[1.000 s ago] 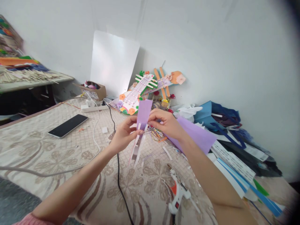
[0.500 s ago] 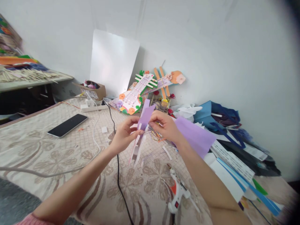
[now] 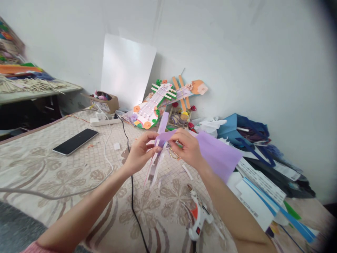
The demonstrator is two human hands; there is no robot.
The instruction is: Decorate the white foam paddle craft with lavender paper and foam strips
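Held up over the table is a long, narrow white strip-like piece (image 3: 153, 171), partly covered in purple paper at its far end. My left hand (image 3: 140, 153) is closed around it from the left, thumb toward me. A purple paper strip (image 3: 167, 135) bends across the piece toward the right. My right hand (image 3: 186, 146) pinches this strip's right end, its fingertips close to the piece. The fingers hide part of where paper and piece meet. A white hot glue gun (image 3: 201, 218) lies nearer me, below my right forearm.
Right of my hands lie a purple sheet (image 3: 218, 154), papers and a blue bag (image 3: 228, 128). Decorated paper guitars (image 3: 150, 109) lean at the back. A phone (image 3: 76, 141), power strip (image 3: 105, 121) and black cable (image 3: 132, 196) occupy the left and middle.
The purple strip stood upright between my hands; it now bends over to the right. My right hand has moved slightly right with its end. My left hand has hardly moved.
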